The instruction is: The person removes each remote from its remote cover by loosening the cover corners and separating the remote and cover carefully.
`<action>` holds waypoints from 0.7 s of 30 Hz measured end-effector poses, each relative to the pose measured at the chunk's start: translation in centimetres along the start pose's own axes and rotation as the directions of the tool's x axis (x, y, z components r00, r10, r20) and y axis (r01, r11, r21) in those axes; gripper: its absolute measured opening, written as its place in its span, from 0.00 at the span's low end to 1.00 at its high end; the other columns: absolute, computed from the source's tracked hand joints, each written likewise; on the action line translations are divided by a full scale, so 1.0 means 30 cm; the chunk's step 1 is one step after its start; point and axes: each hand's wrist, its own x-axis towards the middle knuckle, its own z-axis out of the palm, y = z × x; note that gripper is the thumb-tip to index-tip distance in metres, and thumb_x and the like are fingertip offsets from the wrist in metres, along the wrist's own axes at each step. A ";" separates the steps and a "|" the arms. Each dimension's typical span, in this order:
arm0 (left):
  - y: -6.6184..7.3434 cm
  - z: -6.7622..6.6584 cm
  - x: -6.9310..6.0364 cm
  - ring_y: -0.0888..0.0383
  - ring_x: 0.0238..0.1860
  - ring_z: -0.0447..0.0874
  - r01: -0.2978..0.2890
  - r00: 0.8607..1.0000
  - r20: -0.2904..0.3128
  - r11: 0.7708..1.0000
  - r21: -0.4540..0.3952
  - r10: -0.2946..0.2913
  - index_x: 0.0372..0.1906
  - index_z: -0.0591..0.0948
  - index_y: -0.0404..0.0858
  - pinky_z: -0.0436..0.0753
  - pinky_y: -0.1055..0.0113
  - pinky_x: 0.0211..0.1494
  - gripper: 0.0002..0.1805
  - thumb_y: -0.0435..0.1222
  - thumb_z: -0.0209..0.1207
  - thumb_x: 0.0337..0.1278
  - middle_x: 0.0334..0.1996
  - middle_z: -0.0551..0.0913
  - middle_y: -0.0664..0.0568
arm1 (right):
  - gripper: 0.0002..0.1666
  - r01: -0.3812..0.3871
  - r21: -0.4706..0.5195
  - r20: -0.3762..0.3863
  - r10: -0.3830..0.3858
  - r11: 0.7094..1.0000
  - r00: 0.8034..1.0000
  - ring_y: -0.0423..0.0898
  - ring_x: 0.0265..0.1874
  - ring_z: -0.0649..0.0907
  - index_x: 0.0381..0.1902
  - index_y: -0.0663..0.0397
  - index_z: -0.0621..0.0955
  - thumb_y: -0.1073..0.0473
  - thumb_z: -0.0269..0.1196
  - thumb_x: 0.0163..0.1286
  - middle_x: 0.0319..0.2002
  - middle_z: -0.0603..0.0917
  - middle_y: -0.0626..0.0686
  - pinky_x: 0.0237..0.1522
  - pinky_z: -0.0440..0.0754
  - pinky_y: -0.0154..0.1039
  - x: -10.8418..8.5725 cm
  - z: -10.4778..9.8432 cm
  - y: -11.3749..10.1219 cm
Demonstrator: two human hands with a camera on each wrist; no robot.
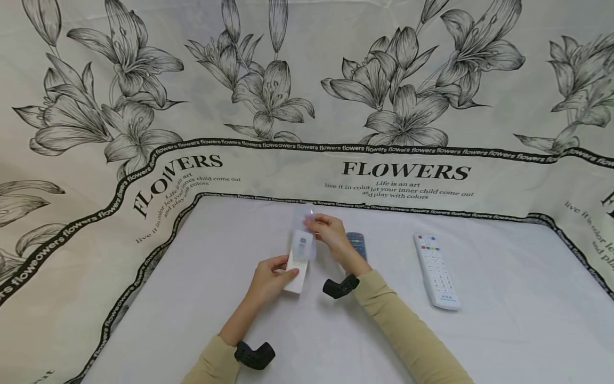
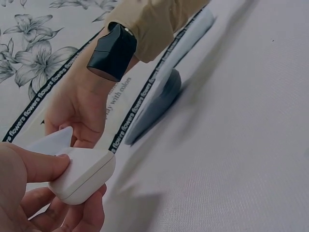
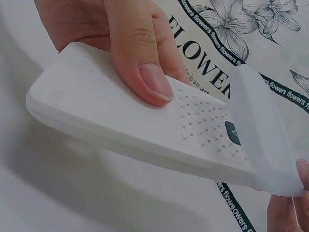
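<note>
My left hand (image 1: 269, 278) grips a slim white remote control (image 3: 96, 99) by its near end, thumb on top and fingers beneath. The side showing in the right wrist view has no buttons, only a patch of small crosses and dots and a dark rectangle. A translucent, soft-looking cover (image 1: 303, 250) wraps over its far end. My right hand (image 1: 332, 236) pinches the cover's far edge; in the right wrist view only its fingertips (image 3: 302, 171) show at the right border. In the left wrist view, the remote's rounded near end pokes out of the left hand.
A dark blue-grey remote (image 1: 356, 242) lies just behind the right wrist, partly hidden by it. Farther right lies a white remote (image 1: 437, 272) with many buttons. Everything is on a white-covered table (image 1: 508, 288), with a flower-printed cloth (image 1: 288, 170) along the back.
</note>
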 end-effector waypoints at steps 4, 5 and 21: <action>-0.001 0.001 -0.002 0.62 0.28 0.79 0.001 1.000 0.007 1.000 0.000 -0.001 0.54 0.79 0.26 0.76 0.72 0.29 0.23 0.31 0.65 0.51 0.39 0.85 0.38 | 0.18 0.019 -0.003 -0.008 -0.019 1.000 1.000 0.34 0.33 0.80 0.51 0.63 0.79 0.60 0.63 0.66 0.37 0.86 0.46 0.37 0.78 0.30 0.000 0.000 0.003; 0.000 0.001 -0.002 0.62 0.28 0.79 0.003 1.000 0.009 1.000 -0.002 -0.003 0.54 0.79 0.26 0.76 0.73 0.29 0.23 0.31 0.65 0.51 0.39 0.85 0.38 | 0.18 0.025 0.000 -0.010 -0.025 1.000 1.000 0.34 0.33 0.80 0.51 0.64 0.80 0.60 0.63 0.66 0.38 0.86 0.47 0.37 0.78 0.30 0.001 0.000 0.004; -0.003 -0.008 -0.007 0.61 0.29 0.80 0.023 0.999 0.040 1.000 0.003 -0.023 0.54 0.78 0.25 0.78 0.73 0.30 0.23 0.30 0.64 0.52 0.39 0.85 0.38 | 0.18 0.046 0.042 -0.082 -0.043 0.998 0.996 0.32 0.31 0.80 0.51 0.63 0.81 0.60 0.65 0.64 0.34 0.86 0.44 0.34 0.79 0.28 0.005 0.004 0.004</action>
